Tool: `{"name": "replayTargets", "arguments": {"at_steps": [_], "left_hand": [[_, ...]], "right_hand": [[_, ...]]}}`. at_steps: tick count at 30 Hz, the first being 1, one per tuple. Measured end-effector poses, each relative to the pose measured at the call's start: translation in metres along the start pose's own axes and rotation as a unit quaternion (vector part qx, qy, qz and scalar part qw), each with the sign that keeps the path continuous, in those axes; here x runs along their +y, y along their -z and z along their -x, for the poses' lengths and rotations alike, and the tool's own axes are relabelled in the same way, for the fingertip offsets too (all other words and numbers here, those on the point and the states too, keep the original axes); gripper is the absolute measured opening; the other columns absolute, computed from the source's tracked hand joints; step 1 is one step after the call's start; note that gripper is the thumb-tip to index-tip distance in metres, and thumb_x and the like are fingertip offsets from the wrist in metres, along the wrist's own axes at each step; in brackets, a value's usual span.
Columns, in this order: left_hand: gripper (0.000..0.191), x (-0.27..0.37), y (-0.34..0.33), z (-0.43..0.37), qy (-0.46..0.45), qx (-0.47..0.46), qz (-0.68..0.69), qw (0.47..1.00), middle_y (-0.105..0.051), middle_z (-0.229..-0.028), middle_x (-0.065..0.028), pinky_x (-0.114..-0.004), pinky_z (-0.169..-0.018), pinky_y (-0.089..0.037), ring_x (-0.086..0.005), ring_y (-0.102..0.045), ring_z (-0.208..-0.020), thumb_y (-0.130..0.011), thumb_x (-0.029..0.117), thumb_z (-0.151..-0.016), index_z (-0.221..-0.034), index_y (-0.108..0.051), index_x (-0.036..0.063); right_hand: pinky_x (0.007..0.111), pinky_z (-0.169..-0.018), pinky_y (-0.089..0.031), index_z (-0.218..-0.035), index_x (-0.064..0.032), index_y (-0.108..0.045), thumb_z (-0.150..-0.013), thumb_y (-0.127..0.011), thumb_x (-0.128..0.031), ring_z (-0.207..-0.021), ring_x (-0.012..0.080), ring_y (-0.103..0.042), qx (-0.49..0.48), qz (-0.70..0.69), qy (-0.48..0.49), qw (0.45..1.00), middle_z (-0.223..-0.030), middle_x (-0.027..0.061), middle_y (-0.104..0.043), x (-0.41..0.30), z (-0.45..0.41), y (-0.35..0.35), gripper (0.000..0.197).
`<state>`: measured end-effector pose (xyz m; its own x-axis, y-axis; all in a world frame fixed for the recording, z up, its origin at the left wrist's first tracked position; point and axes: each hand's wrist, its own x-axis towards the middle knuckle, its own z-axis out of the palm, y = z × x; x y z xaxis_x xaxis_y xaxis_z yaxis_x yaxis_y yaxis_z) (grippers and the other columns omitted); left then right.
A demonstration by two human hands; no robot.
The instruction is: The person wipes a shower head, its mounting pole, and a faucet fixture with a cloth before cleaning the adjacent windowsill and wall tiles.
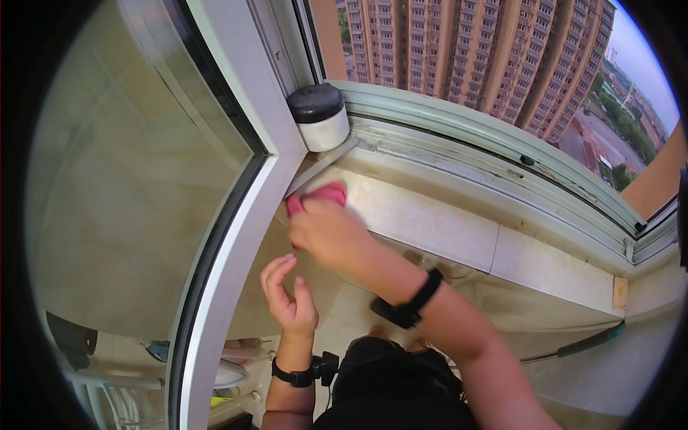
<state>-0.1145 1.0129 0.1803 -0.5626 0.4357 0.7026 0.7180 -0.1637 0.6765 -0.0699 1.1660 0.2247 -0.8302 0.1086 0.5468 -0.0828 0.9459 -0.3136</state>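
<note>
My right hand (327, 228) grips a pink cloth (329, 193) and presses it to the left end of the tiled window sill (424, 207). Part of the cloth is hidden under my fingers. Lower and to the left, my left hand (293, 295) is raised in the air with curled, parted fingers and holds nothing. Just beyond the cloth, a thin metal stay bar (322, 167) runs from the open window sash (252, 215) to the window frame. A white jar with a black lid (321, 118) stands in the corner behind that bar.
The sash stands swung inward along my left side. Dirt marks the window track (457, 156). A dark green handle on a metal rod (591, 339) leans at the lower right. Pipes (115, 395) show through the glass at lower left. Beyond the window opening rises a tall building (473, 54).
</note>
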Motion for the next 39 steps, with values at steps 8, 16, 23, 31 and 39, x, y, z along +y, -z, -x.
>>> {"name": "replayTargets", "arguments": {"at_steps": [8, 16, 23, 31, 39], "left_hand": [[0.029, 0.02, -0.006, 0.002, -0.02, -0.02, -0.005, 1.0, -0.056, -0.104, -0.0167, -0.036, -0.089, -0.043, -0.0287, -0.054, -0.098, -0.051, -0.008, -0.075, -0.102, -0.058, -0.0007], [0.04, 0.07, -0.064, -0.028, -0.123, -0.143, -0.038, 0.981, -0.053, -0.118, -0.0164, -0.041, -0.096, -0.037, -0.0314, -0.05, -0.108, -0.056, 0.002, -0.075, -0.115, -0.056, 0.0022], [0.049, 0.105, -0.122, -0.028, -0.124, -0.225, -0.124, 0.958, -0.049, -0.129, -0.017, -0.052, -0.101, -0.03, -0.0351, -0.044, -0.119, -0.064, 0.026, -0.078, -0.122, -0.054, 0.0064], [0.037, 0.027, -0.087, -0.061, -0.14, -0.16, -0.332, 0.919, -0.055, -0.122, -0.014, -0.046, -0.103, -0.033, -0.0314, -0.049, -0.116, -0.058, 0.012, -0.077, -0.114, -0.059, 0.0077], [0.032, -0.034, -0.074, -0.115, 0.008, -0.06, -0.295, 0.954, -0.066, -0.1, -0.0128, -0.038, -0.08, -0.049, -0.0317, -0.062, -0.09, -0.049, 0.02, -0.088, -0.115, -0.062, 0.0113]], "right_hand": [[0.039, -0.085, -0.047, -0.104, -0.0104, -0.061, -0.074, -0.063, -0.007, -0.104, 0.0301, -0.055, 0.114, -0.05, -0.072, 0.99, -0.112, 0.0053, -0.059, -0.042, 0.087, 0.084, 0.03], [0.049, -0.103, -0.034, -0.126, -0.0075, -0.051, -0.071, -0.068, -0.011, -0.123, 0.0412, -0.037, 0.052, 0.106, -0.17, 0.978, -0.138, 0.0116, -0.042, -0.024, 0.106, 0.117, 0.058], [0.043, -0.098, -0.04, -0.118, -0.0024, -0.056, -0.072, -0.06, 0.001, -0.113, 0.0368, -0.049, 0.193, 0.077, -0.25, 0.946, -0.128, 0.0157, -0.052, -0.027, 0.155, 0.146, 0.046], [0.037, -0.077, -0.05, -0.09, -0.0015, -0.066, -0.07, -0.058, 0.006, -0.089, 0.0292, -0.061, 0.264, 0.173, -0.205, 0.927, -0.094, 0.0109, -0.065, -0.008, 0.164, 0.129, 0.023], [0.035, -0.074, -0.049, -0.083, -0.0054, -0.067, -0.068, -0.062, 0.0, -0.086, 0.0259, -0.063, 0.225, 0.239, -0.226, 0.917, -0.089, 0.0062, -0.066, -0.01, 0.151, 0.119, 0.017]]}}
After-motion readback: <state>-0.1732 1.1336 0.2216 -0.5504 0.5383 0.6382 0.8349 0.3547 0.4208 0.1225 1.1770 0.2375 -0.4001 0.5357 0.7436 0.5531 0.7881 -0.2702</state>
